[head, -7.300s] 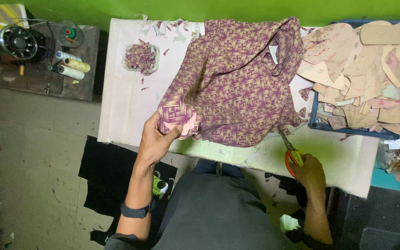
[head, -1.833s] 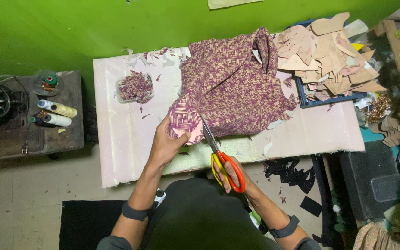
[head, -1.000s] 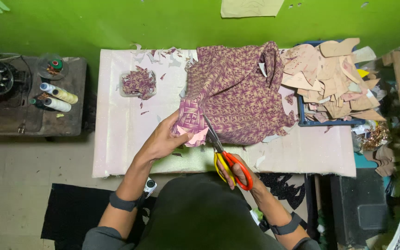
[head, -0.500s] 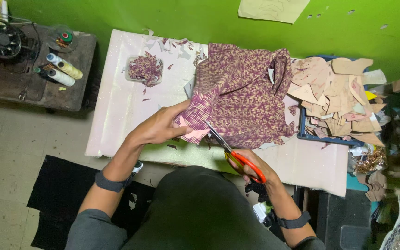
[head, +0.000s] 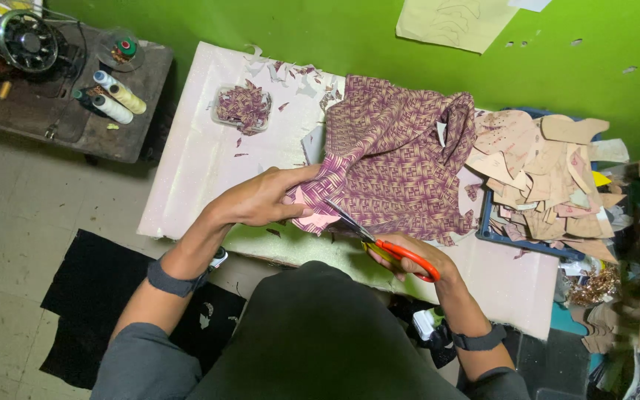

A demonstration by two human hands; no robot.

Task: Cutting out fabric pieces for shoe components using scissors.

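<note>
On the pale pink work table (head: 201,159), near its front edge: one patterned purple-and-cream cloth (head: 401,159), bunched and spread toward the table's middle. One left hand (head: 264,196), fingers closed on the cloth's near corner, holding it up off the surface. One right hand (head: 416,259), clenched through the handles of one pair of orange-handled scissors (head: 379,244); the blades point up-left and meet the cloth's lower edge just beside the left hand's fingers.

Also on the table: one clear tub of cloth scraps (head: 242,107) toward the far left (loose snippets lie scattered around it, too many and small to count). One stack of tan card patterns (head: 550,167) in a blue tray (head: 516,243), touching the cloth's right side; pieces overlap, count cannot be told.

On the dark side table (head: 94,126), left: one black sewing machine (head: 27,41); three thread spools (head: 112,100), lying together.
</note>
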